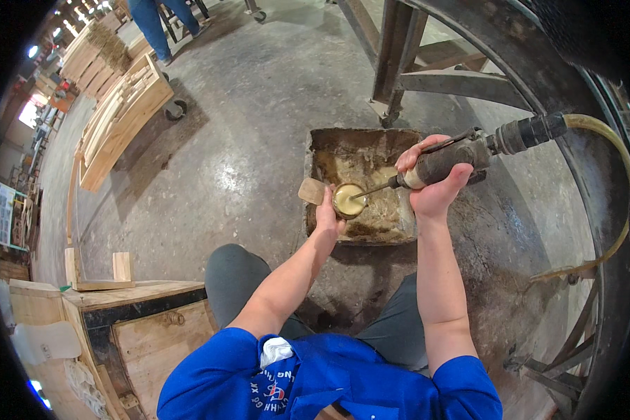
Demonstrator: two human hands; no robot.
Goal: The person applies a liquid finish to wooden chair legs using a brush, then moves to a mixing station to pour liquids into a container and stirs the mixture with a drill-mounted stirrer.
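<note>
My left hand (327, 218) is closed round a small round cup (349, 200) of pale yellow, creamy liquid. Beside its thumb a light wooden block-like piece (312, 191) juts out; whether it is joined to the cup I cannot tell. In my right hand (432, 199) is a dark, stained air drill (446, 162), lying on its side. A thin metal rod (378, 189) runs from the drill's nose down into the liquid. Under both hands a rectangular trough (388, 240) rests on the floor, its inside caked with dried yellowish-brown residue.
A yellowish air hose (619, 150) loops from the drill along a dark metal frame (469, 87) at the right. Left of my knee stands a wooden cabinet (161, 329). A cart of wood strips (122, 115) is at the far left, with a person's blue-trousered legs (150, 28) beyond.
</note>
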